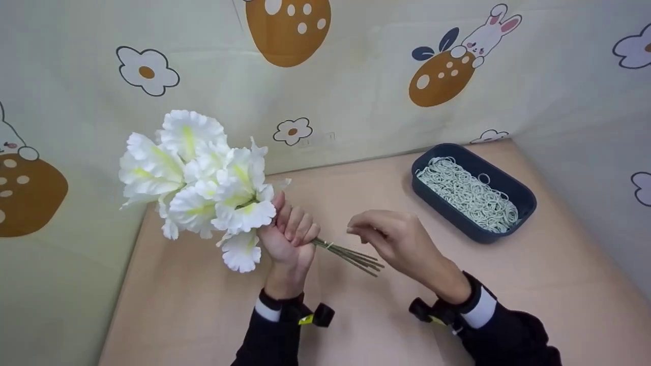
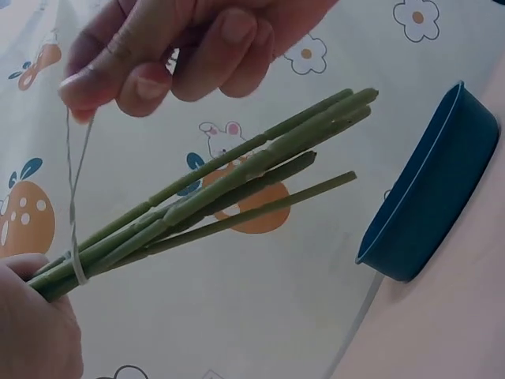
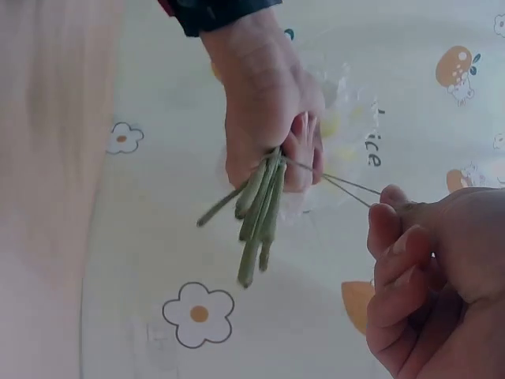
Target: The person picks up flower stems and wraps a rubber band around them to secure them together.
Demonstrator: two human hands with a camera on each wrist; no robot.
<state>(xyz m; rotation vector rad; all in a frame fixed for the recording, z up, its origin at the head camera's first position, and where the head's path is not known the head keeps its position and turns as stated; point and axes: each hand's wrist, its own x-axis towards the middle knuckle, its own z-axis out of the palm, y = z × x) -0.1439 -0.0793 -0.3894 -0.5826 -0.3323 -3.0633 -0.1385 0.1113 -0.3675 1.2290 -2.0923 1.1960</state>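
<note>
My left hand (image 1: 290, 236) grips a bunch of white artificial flowers (image 1: 203, 183) with yellow-green streaks by its green stems (image 1: 353, 257). The blooms lean to the upper left, and the stem ends jut out to the right. A pale rubber band (image 2: 76, 257) loops round the stems close below the left fist. Thumb and forefinger of my right hand (image 1: 404, 244) pinch the band's far end, pulling it taut away from the stems. In the left wrist view the stretched band has a twist in it. The left palm and upper stems are hidden.
A dark blue tub (image 1: 526, 203) holding many pale green rubber bands (image 1: 468, 195) stands at the back right of the light wooden-toned table (image 1: 203, 315). Behind the table hangs a printed cloth (image 1: 356, 86) with rabbits and flowers. Cameras are strapped to both wrists.
</note>
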